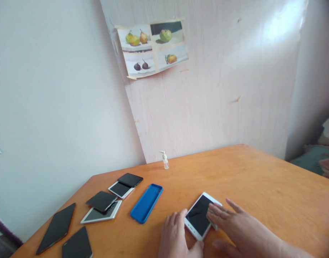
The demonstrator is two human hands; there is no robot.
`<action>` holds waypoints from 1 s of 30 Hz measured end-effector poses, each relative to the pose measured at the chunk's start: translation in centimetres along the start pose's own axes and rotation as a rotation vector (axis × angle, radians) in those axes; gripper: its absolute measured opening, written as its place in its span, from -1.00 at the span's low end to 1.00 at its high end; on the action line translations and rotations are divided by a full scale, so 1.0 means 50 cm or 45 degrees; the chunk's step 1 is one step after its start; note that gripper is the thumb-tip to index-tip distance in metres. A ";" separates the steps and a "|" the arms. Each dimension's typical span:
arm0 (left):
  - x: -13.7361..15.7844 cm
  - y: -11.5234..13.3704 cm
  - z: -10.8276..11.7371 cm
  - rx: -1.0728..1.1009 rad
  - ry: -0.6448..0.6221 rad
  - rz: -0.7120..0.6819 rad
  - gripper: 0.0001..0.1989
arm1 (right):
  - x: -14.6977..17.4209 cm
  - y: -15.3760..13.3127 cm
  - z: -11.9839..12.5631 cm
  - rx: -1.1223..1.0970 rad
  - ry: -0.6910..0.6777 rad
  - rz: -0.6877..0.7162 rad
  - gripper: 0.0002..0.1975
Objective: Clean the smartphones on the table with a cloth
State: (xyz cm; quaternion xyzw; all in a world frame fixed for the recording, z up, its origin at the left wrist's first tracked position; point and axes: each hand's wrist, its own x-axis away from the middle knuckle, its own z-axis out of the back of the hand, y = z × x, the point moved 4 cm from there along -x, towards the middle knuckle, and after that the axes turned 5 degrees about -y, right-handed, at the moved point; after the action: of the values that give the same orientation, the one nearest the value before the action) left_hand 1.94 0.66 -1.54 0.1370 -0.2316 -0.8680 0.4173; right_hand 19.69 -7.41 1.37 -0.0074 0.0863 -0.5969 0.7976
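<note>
A white smartphone (198, 216) with a dark screen lies face up on the wooden table. My left hand (176, 234) holds its lower left side, with the fingers along the edge and the thumb at the bottom corner. Over the right side of the phone is my right hand (234, 227), its fingertips pressed to the screen and edge. A small pale thing shows under these fingertips, too hidden to name. To the left of the phone, a blue phone case (146, 203) lies with its hollow side up.
On the left of the table (223, 172) are several phones and tablets: a black one (57, 228), another dark one (77, 243), a white one (100, 212) under a dark phone (101, 200), and a black phone (130, 179). A small pump bottle (166, 162) stands at the back.
</note>
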 end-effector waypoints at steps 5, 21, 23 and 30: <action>-0.001 0.002 0.002 0.005 -0.039 0.015 -0.24 | -0.001 -0.007 0.005 0.070 0.007 0.012 -0.45; -0.001 0.001 0.003 0.030 -0.037 0.007 -0.26 | -0.018 -0.015 -0.038 -0.128 -0.092 0.129 -0.46; 0.000 0.000 0.002 0.028 -0.029 0.011 -0.25 | -0.020 -0.020 -0.044 -0.182 -0.077 0.206 -0.49; 0.001 0.002 -0.002 -0.021 0.007 0.001 -0.27 | -0.011 0.026 0.023 -0.100 -0.069 -0.293 -0.47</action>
State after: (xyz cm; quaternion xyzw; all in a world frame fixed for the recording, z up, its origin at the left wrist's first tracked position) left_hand 2.03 0.55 -1.57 0.1358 -0.2234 -0.8693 0.4194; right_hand 20.94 -6.63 2.43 -0.0647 0.0867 -0.6802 0.7250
